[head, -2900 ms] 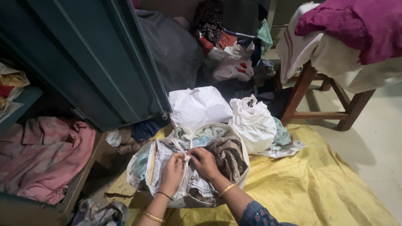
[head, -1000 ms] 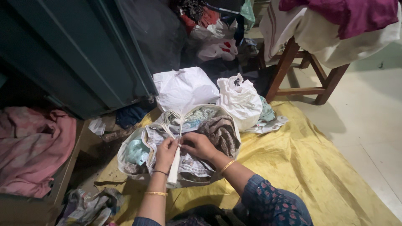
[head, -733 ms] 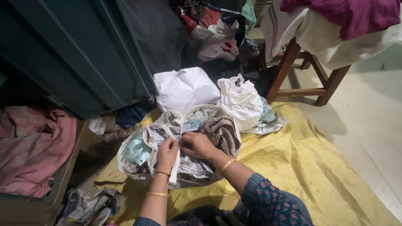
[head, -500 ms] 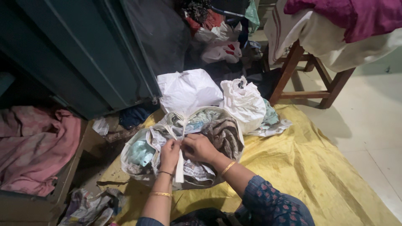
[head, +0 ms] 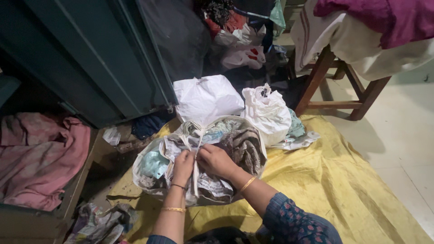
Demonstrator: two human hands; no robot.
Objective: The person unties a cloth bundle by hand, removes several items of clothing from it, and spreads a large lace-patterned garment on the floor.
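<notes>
My left hand (head: 183, 161) and right hand (head: 216, 159) meet over the middle of the bundle (head: 199, 162), both pinched shut on the white strip (head: 195, 178) that ties it. Against a few seconds ago, the knot sits in the same place but the loose end of the strip now hangs straight down between my wrists, and my fingers have closed in tighter on the crossing. To me that reads as the tie being worked right at the knot, with the bundle itself not shifted.

The bundle lies on the yellow sheet (head: 334, 180), near its far left edge. It is a clear bag stuffed with cloth and newspaper, its top gathered where the strip runs up to a second knot.

Just behind it, touching or nearly so, lie a flat white bag (head: 205, 97) and a knotted white bag (head: 266, 113). To the left the green cabinet door (head: 104, 58) stands close, and a pink cloth (head: 40, 158) lies inside the cabinet's bottom. To the right the sheet runs wide and bare toward the pale floor (head: 402, 144), so that is where the open room is. A wooden stool (head: 337, 86) draped in cloth stands beyond the sheet's far edge, well apart from my hands.
</notes>
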